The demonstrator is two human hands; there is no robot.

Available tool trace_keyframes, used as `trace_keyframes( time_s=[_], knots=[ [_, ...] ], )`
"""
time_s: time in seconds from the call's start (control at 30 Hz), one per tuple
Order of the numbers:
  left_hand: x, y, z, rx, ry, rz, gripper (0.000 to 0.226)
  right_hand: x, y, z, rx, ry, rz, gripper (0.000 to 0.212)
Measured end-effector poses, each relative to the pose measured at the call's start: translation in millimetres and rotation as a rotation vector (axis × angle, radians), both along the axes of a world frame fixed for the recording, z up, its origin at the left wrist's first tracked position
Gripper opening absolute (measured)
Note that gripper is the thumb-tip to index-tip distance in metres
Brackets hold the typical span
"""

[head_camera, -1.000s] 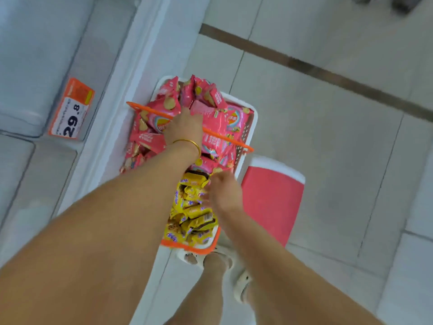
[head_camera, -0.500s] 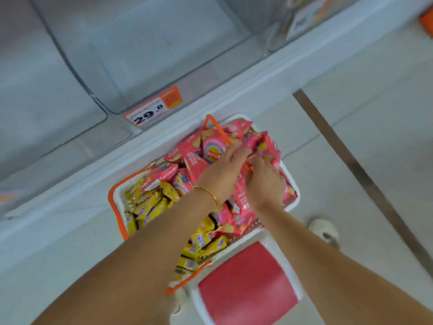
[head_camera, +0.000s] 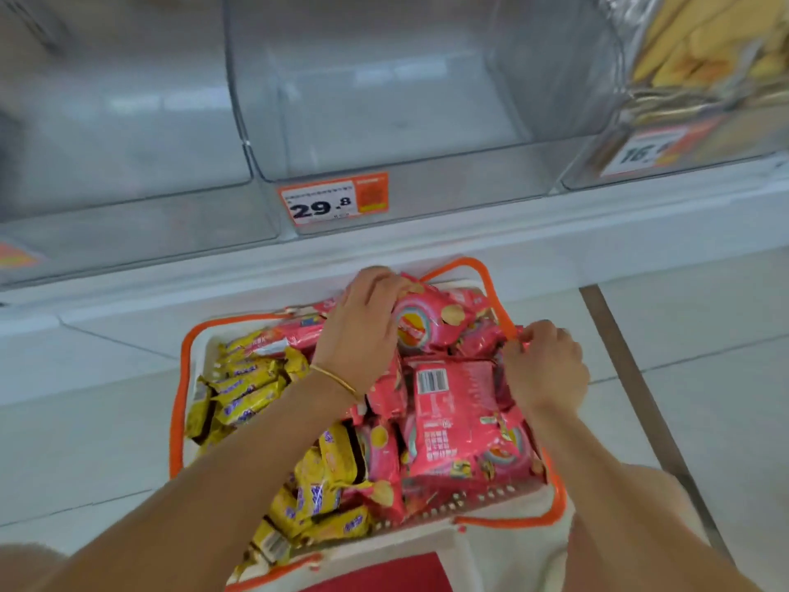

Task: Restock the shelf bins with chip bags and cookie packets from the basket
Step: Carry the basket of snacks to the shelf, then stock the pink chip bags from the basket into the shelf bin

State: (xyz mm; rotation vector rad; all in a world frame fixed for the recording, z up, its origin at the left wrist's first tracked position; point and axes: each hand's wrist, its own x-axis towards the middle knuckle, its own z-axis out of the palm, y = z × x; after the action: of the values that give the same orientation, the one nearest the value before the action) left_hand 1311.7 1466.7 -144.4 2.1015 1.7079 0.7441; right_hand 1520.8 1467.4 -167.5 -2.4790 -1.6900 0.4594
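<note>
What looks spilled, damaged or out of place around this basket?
Nothing clearly: pink chip bags and yellow cookie packets are heaped loosely in the basket, some yellow ones crowding its near rim; none lies on the floor.

White shelf with clear bins side by side, a 29.8 price tag on the middle one

Left hand gripping pink chip bag, right hand pinching another, basket with yellow cookie packets
</note>
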Motion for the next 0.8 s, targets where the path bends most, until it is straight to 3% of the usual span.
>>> trace_keyframes(
  time_s=[0.13,0.37,0.43,0.53,0.67,0.8],
  knots=[
    [-9,19,-3,0.145,0.01,-0.074,0.042,-18,33,-1,0.161,-0.068,0.036,0.027],
    [-32,27,-14,0.293,-0.008,-0.067,0.04,-64,69,9,0.503,0.252,0.184,0.028],
    [-43,12,-6,0.328,-0.01,-0.058,0.036,-74,54,20,0.491,0.302,0.226,0.029],
    [-71,1,17,0.481,0.059,0.014,0.029,-93,48,48,0.666,0.333,0.347,0.029],
    [-113,-3,50,0.604,0.14,0.246,0.027,-137,50,93,0.904,0.201,0.565,0.025],
    [-143,-9,64,0.589,0.346,0.438,0.037,-170,57,102,0.937,-0.035,0.698,0.03]
  ],
)
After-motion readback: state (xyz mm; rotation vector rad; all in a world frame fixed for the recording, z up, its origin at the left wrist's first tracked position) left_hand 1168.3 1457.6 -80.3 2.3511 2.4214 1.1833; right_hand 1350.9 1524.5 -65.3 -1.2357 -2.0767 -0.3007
